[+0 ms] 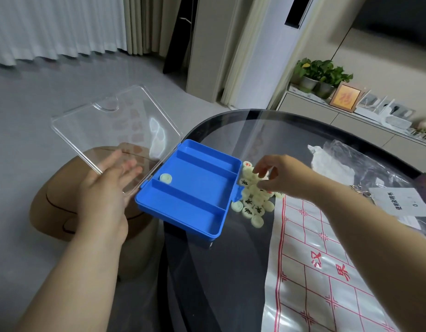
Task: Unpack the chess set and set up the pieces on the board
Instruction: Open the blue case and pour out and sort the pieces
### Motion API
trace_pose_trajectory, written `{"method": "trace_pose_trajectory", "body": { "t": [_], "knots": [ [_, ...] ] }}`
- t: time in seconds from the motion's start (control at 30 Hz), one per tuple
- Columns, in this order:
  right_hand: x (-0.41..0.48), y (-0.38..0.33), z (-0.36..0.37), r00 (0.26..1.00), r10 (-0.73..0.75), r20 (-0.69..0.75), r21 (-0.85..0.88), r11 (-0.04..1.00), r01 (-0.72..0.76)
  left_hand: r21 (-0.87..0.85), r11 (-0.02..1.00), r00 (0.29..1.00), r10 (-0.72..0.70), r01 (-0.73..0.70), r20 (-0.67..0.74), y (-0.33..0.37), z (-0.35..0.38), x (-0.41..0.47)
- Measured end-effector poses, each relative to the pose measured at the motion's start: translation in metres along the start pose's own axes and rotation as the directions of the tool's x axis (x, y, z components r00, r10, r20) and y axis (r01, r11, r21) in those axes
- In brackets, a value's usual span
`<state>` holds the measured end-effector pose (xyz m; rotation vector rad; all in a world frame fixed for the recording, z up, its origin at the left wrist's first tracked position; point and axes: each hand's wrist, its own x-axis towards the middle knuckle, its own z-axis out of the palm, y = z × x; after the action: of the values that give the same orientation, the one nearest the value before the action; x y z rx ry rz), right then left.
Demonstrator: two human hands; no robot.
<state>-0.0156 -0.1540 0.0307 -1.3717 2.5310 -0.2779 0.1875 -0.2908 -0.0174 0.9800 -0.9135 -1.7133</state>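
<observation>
Blue plastic forms the case (195, 190), which sits at the centre of the frame near the left edge of the dark glass counter (231, 271). Its clear lid (116, 130) is swung open toward the upper left. The left hand (104, 195) lies with straight, spread fingers at the lid's near edge and appears to prop it, so its grip is wide and holds nothing. The case is nearly emptied. One pale piece (165, 178) remains at the left end of the middle compartment. The other pieces lie in a loose pile (251, 202) on the counter, just right of the case.

The right hand (286, 176) hovers over the top of that pile with its fingers curled down among the discs. I cannot tell whether its grip has closed on one.

The board sheet (315, 259), white with red lines, is spread across the lower right, its near corner touching the pile and no piece set on it.

The step in hand looks like the end of unpacking. The next move probably calls for taking out the last piece, moving the case aside, and then turning the discs face up to sort them before placing them.
</observation>
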Motion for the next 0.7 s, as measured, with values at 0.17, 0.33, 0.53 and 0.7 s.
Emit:
{"method": "trace_pose_trajectory", "body": {
  "t": [0.17, 0.33, 0.53, 0.7],
  "knots": [
    [0.008, -0.030, -0.001, 0.983, -0.125, -0.133, 0.046, 0.990, 0.132, 0.002, 1.000, 1.000, 0.011, -0.011, -0.005, -0.001, 0.000, 0.000],
    [0.028, -0.082, 0.032, 0.932, -0.361, 0.019, -0.056, 0.931, 0.361, 0.001, 1.000, 1.000, 0.006, -0.006, 0.005, -0.001, 0.003, 0.000],
    [0.037, -0.106, 0.047, 0.931, -0.361, 0.049, -0.012, 0.932, 0.362, 0.000, 1.000, 1.000, 0.019, -0.019, 0.023, -0.001, 0.001, 0.000],
    [0.044, -0.113, 0.054, 0.947, -0.317, 0.041, -0.016, 0.948, 0.318, 0.022, 0.999, 0.999, 0.032, -0.032, 0.027, -0.003, 0.001, 0.000]
  ]
}}
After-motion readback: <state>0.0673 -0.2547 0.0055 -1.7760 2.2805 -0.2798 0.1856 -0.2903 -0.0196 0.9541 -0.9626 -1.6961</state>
